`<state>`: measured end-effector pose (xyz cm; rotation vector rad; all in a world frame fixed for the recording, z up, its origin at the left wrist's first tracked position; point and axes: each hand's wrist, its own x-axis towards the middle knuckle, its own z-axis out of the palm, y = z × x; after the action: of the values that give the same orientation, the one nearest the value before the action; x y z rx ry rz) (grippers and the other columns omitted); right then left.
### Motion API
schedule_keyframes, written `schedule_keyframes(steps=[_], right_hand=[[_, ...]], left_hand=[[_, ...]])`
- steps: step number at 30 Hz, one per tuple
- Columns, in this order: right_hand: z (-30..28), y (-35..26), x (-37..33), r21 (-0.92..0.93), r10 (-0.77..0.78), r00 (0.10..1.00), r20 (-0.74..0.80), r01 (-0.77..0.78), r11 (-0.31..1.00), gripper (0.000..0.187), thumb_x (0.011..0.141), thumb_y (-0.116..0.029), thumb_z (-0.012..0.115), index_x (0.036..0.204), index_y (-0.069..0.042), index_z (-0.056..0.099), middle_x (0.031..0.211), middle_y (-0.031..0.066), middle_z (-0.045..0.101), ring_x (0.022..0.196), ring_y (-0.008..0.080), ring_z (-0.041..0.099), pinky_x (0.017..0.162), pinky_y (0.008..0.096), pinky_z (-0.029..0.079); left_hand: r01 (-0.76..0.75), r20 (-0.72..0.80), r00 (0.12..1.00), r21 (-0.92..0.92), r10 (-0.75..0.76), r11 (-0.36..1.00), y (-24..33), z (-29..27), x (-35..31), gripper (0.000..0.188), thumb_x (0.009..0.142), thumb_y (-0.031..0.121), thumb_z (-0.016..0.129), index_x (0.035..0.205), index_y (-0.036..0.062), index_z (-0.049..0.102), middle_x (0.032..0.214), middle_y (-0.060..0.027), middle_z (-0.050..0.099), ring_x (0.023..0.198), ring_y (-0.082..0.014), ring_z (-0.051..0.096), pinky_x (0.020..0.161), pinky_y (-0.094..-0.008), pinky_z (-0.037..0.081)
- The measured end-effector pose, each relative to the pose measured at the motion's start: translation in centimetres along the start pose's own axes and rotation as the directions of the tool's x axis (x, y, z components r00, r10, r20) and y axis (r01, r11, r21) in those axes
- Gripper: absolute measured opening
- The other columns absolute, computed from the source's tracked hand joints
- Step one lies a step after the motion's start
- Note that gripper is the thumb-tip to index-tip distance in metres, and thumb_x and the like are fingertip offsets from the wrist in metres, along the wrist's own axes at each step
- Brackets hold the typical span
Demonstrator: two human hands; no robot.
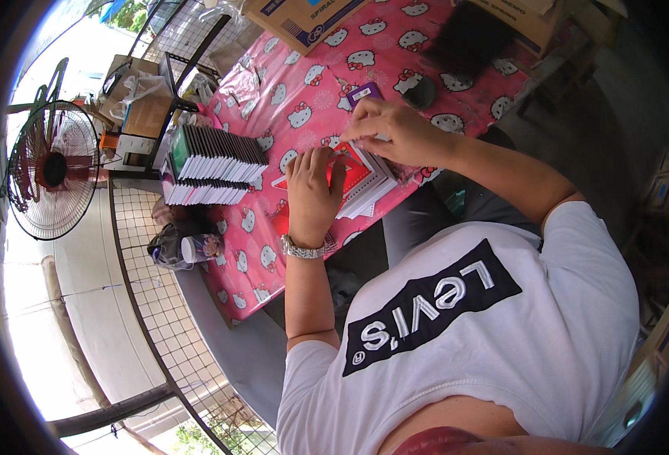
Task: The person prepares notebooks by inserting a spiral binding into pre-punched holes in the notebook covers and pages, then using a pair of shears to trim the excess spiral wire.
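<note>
Stack of thin red-and-white card booklets (pixel 361 182) on the pink patterned tablecloth.
It lies flat at the table's near edge, layers fanned slightly askew, white edges showing, red top cover partly hidden under both hands.

My left hand (pixel 313 189) covers much of the red card (pixel 352 176); its face unreadable. My right hand (pixel 395 130) hides whatever its fingertips pinch. Cardboard box (pixel 304 19) cut off at top edge. Dark object (pixel 467 38) on table (pixel 304 98) blurred, unidentifiable.
</note>
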<state>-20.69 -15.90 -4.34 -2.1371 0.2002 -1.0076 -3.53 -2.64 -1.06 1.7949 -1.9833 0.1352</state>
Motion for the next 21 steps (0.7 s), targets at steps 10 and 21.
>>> schedule_keyframes(steps=[10,21], right_hand=[[-0.1,0.6,0.1,0.100,-0.012,0.994,0.106,0.001,0.995,0.022,0.087,-0.002,0.064,0.107,-0.008,0.071,0.092,0.0119,0.063,0.083,0.0293,0.066,0.075,0.0366,0.052],[-0.3,0.8,0.4,0.065,-0.095,0.994,0.057,0.091,0.994,0.017,0.094,-0.010,0.064,0.109,-0.002,0.067,0.092,0.0094,0.065,0.073,0.0256,0.064,0.069,0.0354,0.052]], left_hand=[[-0.005,0.026,1.000,0.003,0.005,1.000,-0.3,-0.3,0.0,0.011,0.091,0.008,0.061,0.100,0.0027,0.061,0.094,-0.0136,0.065,0.089,-0.0346,0.060,0.084,-0.0429,0.042],[-0.009,0.024,1.000,-0.013,0.010,1.000,0.1,-0.2,0.1,0.017,0.088,0.007,0.064,0.104,0.0036,0.060,0.098,-0.0117,0.067,0.092,-0.0331,0.062,0.085,-0.0430,0.042]])
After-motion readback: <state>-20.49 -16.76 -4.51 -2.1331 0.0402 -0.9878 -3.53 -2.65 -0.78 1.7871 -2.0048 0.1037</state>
